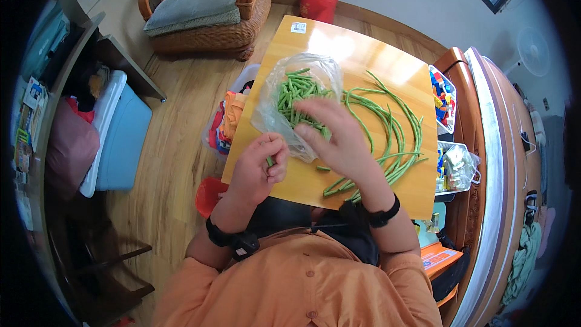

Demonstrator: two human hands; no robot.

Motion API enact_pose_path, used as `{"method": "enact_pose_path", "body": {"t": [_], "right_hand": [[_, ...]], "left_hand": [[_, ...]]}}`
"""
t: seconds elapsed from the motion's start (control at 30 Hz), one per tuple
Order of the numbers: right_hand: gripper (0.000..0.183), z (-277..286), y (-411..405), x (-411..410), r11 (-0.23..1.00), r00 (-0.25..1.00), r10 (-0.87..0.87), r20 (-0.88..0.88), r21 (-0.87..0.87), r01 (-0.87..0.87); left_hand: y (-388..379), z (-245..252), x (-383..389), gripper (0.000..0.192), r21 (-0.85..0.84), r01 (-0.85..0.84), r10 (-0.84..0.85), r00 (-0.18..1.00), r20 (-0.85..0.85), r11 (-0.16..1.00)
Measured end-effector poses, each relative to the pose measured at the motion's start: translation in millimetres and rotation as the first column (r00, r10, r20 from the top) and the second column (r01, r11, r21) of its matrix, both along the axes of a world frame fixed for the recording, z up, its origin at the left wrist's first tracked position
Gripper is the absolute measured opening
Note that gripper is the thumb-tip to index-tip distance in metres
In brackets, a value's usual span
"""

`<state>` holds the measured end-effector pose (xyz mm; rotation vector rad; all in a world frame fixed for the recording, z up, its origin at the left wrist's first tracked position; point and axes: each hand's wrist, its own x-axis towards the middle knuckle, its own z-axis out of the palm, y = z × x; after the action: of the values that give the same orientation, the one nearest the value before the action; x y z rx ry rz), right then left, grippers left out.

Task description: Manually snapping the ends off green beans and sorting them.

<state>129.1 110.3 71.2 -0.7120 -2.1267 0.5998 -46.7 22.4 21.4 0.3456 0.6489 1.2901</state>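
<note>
My left hand [261,165] is closed around a short piece of green bean [269,161] at the table's near left edge. Over the near side of a clear plastic bag [268,116], my right hand [333,136] is raised with its fingers apart, and no bean shows between them. Many short bean pieces [292,93] lie in the bag's mouth, partly hidden by that hand. Long whole beans [399,127] lie curved on the wooden table to the right. A short piece [323,168] rests on the wood just below my right hand.
The table [281,181] has a sticker at its far corner. A red container [210,196] and a tub of cloths [232,113] stand at its left. Baskets of toy blocks [445,100] and packets [454,168] line the right side. A rattan armchair [204,41] and a red bag [319,4] stand beyond.
</note>
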Motion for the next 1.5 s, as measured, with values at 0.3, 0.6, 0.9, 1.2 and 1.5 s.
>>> {"method": "enact_pose_path", "body": {"t": [0.3, 0.6, 0.9, 1.2, 1.5], "right_hand": [[0.010, -28, -26, 23, 0.835, 0.966, 0.048, -0.256, -0.520, -0.180], [0.017, -19, -42, 58, 0.527, 0.902, -0.094, -0.421, -0.790, -0.314], [0.023, -34, -51, 49, 0.353, 0.930, -0.072, -0.359, -0.882, -0.313], [0.014, -28, -57, 65, 0.322, 0.850, -0.168, -0.499, -0.843, -0.431], [0.015, -21, -60, 75, 0.309, 0.763, -0.172, -0.623, -0.770, -0.558]], "left_hand": [[3, 1, 14, 0.016, 0.016, 0.147, -0.142, 0.974, -0.175, 0.989], [19, 4, 37, 0.050, 0.258, -0.023, 0.033, 0.999, -0.033, 0.966], [20, 7, 55, 0.052, 0.367, -0.024, 0.130, 0.955, -0.266, 0.930], [8, 15, 63, 0.037, 0.716, 0.018, 0.677, 0.309, -0.668, 0.698], [7, 23, 52, 0.014, 0.645, 0.318, 0.510, 0.416, -0.753, 0.695]]}}
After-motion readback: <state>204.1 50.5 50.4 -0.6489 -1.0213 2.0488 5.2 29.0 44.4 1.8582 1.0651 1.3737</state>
